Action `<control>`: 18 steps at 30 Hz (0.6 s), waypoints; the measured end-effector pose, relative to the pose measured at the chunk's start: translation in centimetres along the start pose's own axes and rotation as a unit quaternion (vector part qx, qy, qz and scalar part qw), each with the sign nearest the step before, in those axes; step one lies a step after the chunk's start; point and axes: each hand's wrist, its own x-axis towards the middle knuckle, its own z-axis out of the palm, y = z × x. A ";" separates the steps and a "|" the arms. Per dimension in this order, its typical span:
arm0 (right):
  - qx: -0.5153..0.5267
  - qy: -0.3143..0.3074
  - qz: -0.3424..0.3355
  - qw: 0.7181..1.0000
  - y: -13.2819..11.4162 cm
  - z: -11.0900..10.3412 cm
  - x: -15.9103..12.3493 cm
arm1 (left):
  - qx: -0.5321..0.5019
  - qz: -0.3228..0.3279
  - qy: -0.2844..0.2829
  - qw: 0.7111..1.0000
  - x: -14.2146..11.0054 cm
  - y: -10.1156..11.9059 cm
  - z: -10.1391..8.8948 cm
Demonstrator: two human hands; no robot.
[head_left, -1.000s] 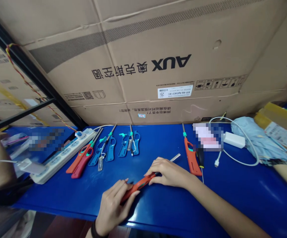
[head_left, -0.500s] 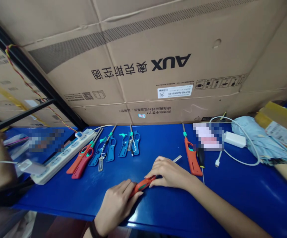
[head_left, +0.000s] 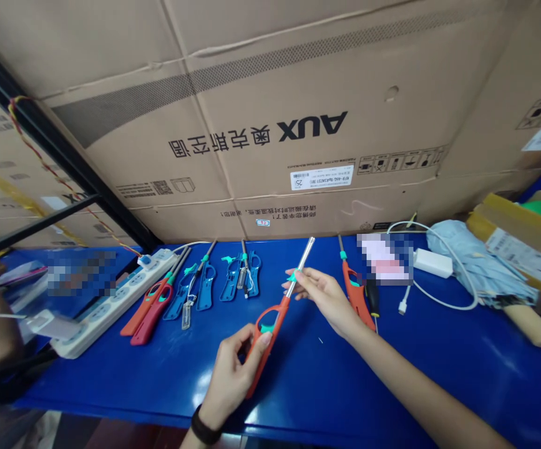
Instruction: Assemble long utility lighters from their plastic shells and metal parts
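1. Two bare hands work above a blue work table (head_left: 298, 399), holding one long utility lighter (head_left: 270, 330) clear of the surface. It is tilted, with its metal barrel (head_left: 304, 262) pointing away from the person.
2. The left hand (head_left: 230, 380) grips the orange-red handle near its lower end in a firm, closed wrap, fingers curled around it. A black wristband (head_left: 203, 427) sits on that wrist.
3. The right hand (head_left: 326, 296) holds a narrow pinch, thumb and fingers closing around the lighter just below the barrel, by a teal collar.
4. The lighter sits over the middle of the table, between a row of blue lighter parts (head_left: 206, 287) and a second orange lighter (head_left: 355, 290), which lies just beside the right hand.
5. Farther left lie two red lighters (head_left: 146, 315), next to a white power strip (head_left: 111, 315).
6. On the right are a black-handled screwdriver (head_left: 372, 298), a white charger (head_left: 433, 263) with its cable, and a folded light-blue umbrella (head_left: 473, 268).
7. A large AUX cardboard carton (head_left: 270, 125) stands along the table's far edge.
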 end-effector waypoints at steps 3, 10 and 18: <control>0.009 0.003 0.001 1.000 -0.5 -0.5 -0.1 | 0.007 0.010 0.002 1.000 0.3 0.2 0.3; -0.011 0.020 -0.038 0.999 -1.0 -2.9 -1.0 | 0.100 0.115 0.000 0.988 2.4 1.2 1.3; 0.006 0.020 -0.102 0.995 -1.8 -5.2 -2.0 | 0.219 0.343 0.085 0.910 5.0 0.7 2.3</control>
